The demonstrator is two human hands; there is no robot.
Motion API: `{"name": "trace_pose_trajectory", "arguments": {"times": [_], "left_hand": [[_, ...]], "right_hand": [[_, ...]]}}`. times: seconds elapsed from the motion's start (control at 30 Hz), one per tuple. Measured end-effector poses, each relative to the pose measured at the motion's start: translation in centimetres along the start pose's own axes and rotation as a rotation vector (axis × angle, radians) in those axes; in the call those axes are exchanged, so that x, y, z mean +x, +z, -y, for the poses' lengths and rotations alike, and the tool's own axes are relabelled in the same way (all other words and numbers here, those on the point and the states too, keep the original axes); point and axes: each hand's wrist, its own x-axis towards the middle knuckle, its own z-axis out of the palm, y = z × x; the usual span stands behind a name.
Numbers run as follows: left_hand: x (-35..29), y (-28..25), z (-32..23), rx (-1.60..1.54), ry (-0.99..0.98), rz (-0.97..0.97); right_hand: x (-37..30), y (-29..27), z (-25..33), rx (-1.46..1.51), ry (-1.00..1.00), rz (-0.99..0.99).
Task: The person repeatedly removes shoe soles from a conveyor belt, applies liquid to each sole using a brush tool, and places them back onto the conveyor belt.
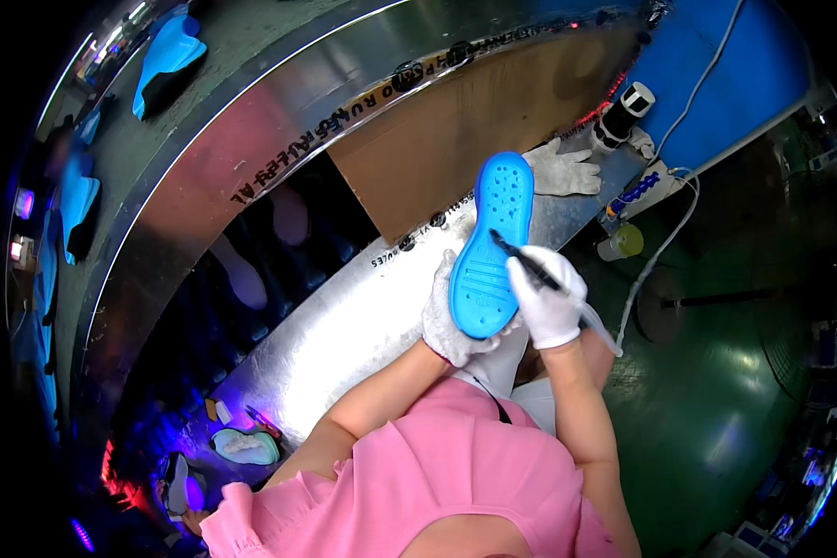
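Observation:
A bright blue shoe sole [489,249] with small holes and grooves stands tilted in front of me, tread side up. My left hand [448,321], in a white glove, grips its lower edge from the left. My right hand [547,296], also white-gloved, holds a thin dark brush [523,260] whose tip touches the middle of the sole. Both bare forearms come out of pink sleeves at the lower edge.
A shiny metal bench [344,316] runs diagonally, with a brown cardboard sheet [456,130] behind it. A spare white glove [567,170], a black-and-white cylinder [626,110], a yellow-green cup [623,242] and a white cable [660,251] lie right. More blue soles [166,56] sit far left.

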Motion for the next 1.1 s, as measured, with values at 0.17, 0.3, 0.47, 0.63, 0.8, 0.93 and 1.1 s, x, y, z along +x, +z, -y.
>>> {"name": "trace_pose_trajectory", "arguments": {"times": [0.17,0.3,0.47,0.63,0.8,0.93,1.1], "left_hand": [[2.2,-2.3,0.8,0.357,0.437,-0.155],[2.6,1.2,1.7,0.465,0.466,-0.162],[1.6,3.9,-0.8,0.118,0.284,0.039],[2.0,5.5,-1.5,0.112,0.301,0.067],[1.7,6.6,-2.8,0.283,0.253,-0.029],[1.3,7.3,-5.0,0.199,0.033,-0.014],[1.2,7.9,-6.6,0.52,-0.142,-0.01]], "right_hand": [[-0.2,-1.2,4.2,0.31,-0.185,0.212],[0.7,-2.2,3.9,0.073,-0.216,0.012],[-2.0,-2.8,7.2,0.469,0.024,0.246],[-2.4,-2.8,6.3,0.134,-0.226,0.124],[-1.4,-3.2,7.0,0.588,0.517,0.122],[-1.0,-5.7,6.9,0.014,-0.406,0.601],[-0.9,-4.4,5.5,0.495,0.079,0.44]]}}
